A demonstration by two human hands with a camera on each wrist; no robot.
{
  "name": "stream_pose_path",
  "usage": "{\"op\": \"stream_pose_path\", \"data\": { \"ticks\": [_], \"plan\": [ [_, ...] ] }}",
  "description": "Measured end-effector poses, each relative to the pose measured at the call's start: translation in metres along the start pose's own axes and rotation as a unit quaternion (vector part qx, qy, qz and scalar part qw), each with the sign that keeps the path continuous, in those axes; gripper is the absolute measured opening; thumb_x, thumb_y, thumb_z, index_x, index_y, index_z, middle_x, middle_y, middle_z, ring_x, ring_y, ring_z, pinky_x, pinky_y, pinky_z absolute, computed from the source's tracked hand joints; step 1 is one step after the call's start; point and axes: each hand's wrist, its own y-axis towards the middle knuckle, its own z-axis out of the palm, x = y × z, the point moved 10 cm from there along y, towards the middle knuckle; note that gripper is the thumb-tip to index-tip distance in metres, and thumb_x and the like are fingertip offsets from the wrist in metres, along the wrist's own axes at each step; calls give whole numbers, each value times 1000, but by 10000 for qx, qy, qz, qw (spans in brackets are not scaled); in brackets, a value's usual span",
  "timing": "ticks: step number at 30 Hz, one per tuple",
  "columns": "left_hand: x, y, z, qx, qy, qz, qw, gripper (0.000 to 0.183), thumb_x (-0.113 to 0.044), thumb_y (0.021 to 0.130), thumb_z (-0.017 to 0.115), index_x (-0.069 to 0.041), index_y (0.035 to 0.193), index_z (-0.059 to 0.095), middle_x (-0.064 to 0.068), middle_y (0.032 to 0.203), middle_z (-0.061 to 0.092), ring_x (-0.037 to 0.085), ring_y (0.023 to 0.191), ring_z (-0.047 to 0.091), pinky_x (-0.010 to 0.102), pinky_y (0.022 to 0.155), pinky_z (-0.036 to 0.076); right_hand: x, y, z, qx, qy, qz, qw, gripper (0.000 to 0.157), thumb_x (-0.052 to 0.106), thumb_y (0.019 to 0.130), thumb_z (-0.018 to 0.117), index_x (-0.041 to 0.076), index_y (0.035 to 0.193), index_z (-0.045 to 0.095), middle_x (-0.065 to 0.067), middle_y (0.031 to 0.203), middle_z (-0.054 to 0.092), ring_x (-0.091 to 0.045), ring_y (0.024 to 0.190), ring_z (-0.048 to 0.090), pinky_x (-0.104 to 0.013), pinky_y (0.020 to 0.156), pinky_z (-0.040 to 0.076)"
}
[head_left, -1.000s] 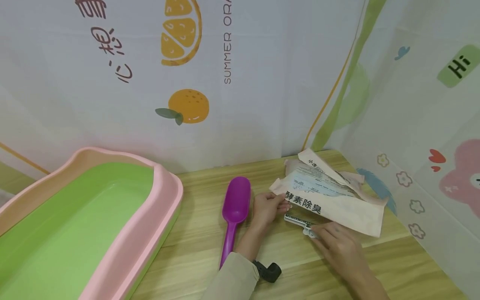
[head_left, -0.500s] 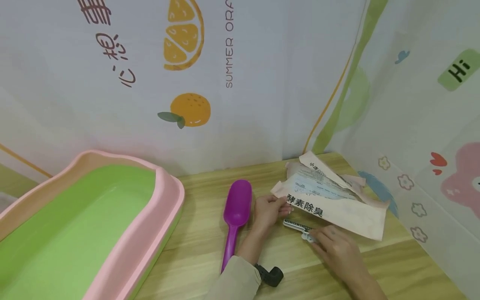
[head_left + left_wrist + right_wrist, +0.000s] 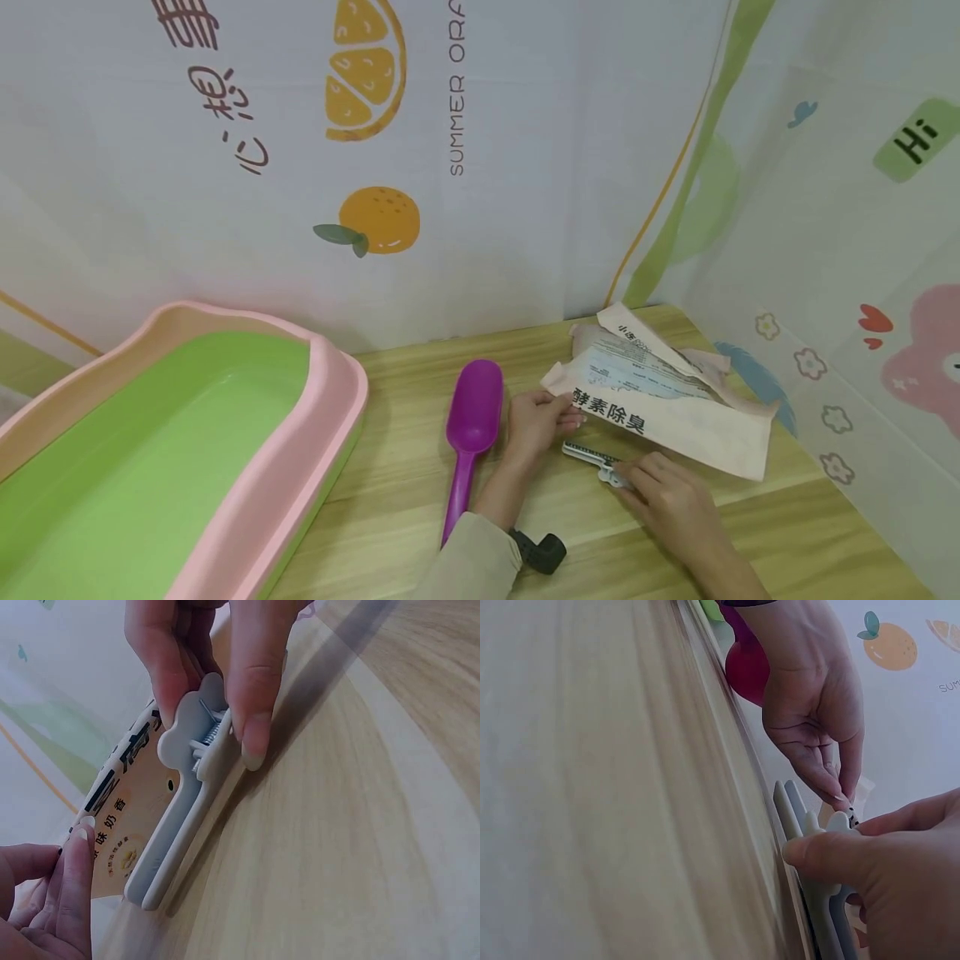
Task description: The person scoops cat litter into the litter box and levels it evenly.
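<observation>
Nearest, at the bottom of the head view, a pale sleeve covers the left forearm, and a black piece sticks out at its cuff toward three o'clock. The bare right hand has its thumb and fingers closed in a pinch on a pale clip, gripping the scalloped handles on either side of the spring. The clip's long arms lie close together and point toward ten o'clock from that hand, low over the wooden table; whether they touch the wood cannot be told.

At ten o'clock from the clip, the left hand pinches the near left edge of a cream bag between thumb and curled fingers. The bag lies on the table at one to two o'clock from the clip, apart from it, with dark characters along its near strip, a bluish panel behind, and a folded flap at its back.

At nine o'clock from the left hand lies a purple scoop, its handle toward six. Farther toward nine stands a green tub with a pink rim. Behind everything hangs a white cloth printed with oranges.
</observation>
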Motion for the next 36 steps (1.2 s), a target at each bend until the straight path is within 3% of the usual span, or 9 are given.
{"op": "stream_pose_path", "data": {
  "ticks": [21, 23, 25, 29, 36],
  "plan": [
    [0, -1, 0, 42, -64, -8, 10000, 18, -9, 94, 69, 9, 90, 68, 24, 89, 76, 17, 71, 76, 26, 69, 62, -2, -3, 5, -11, 115, -7, 9999, 26, 21, 61, 88, 13, 84, 78, 5, 87, 76, -9, 74, 67, -20, 65, 54],
    [0, 0, 0, 45, -61, -2, 10000, 18, -9, 94, 69, 9, 90, 68, 24, 89, 76, 17, 71, 76, 26, 69, 62, -2, -3, 5, -29, 175, 16, 9998, 24, 25, 65, 87, 14, 85, 78, 5, 88, 75, -9, 74, 67, -20, 66, 54],
    [0, 0, 0, 50, -55, 0, 10000, 18, -9, 95, 69, 9, 91, 68, 24, 89, 76, 17, 71, 76, 26, 69, 62, -3, -4, 5, -29, 247, 45, 9997, 22, 34, 76, 83, 15, 86, 79, 6, 88, 75, -9, 74, 67, -20, 66, 54],
    [-1, -1, -1, 51, -30, 2, 10000, 18, -9, 95, 69, 9, 91, 68, 23, 89, 76, 17, 72, 76, 26, 69, 62, -3, -4, 5, -3, 418, 116, 9991, 39, 50, 95, 63, 15, 87, 79, 5, 87, 75, -9, 74, 67, -20, 66, 54],
    [-1, -2, 0, 88, -18, -11, 10000, 19, -9, 95, 69, 9, 91, 68, 24, 89, 76, 18, 72, 77, 26, 70, 62, 0, -4, 5, 76, 518, 21, 9986, 47, 51, 101, 53, 16, 87, 80, 7, 86, 74, -9, 75, 66, -21, 67, 54]
  ]
}}
